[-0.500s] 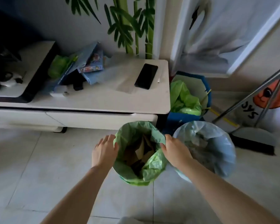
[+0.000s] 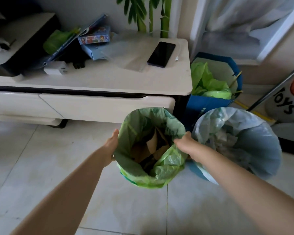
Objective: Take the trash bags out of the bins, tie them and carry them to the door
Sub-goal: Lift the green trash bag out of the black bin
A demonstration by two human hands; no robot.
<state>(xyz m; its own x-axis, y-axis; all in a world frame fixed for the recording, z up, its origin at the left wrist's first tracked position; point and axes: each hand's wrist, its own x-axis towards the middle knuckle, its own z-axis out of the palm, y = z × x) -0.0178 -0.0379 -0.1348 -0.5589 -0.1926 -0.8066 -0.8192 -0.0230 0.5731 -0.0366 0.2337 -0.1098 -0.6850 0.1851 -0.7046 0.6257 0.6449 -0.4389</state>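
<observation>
A bin lined with a green trash bag (image 2: 168,160) stands on the tiled floor in front of me, with brown cardboard scraps inside. My left hand (image 2: 111,146) holds the bag's left rim, thumb up along the plastic and fingers tucked under the folded edge. My right hand (image 2: 185,144) grips the right rim, its fingers hidden below the edge. Just to the right stands a second bin lined with a pale blue trash bag (image 2: 265,146), full of crumpled waste; neither hand touches it.
A low white cabinet (image 2: 109,78) runs behind the bins, carrying a black phone (image 2: 161,54), boxes and clutter. A blue paper bag (image 2: 210,102) with green plastic stands by its right end. A broom handle (image 2: 275,87) and a dustpan (image 2: 288,131) lean at the far right.
Both hands have slid from the top of the green bag's rim down to its sides, and their fingers are now under the edge. My view has moved closer.
</observation>
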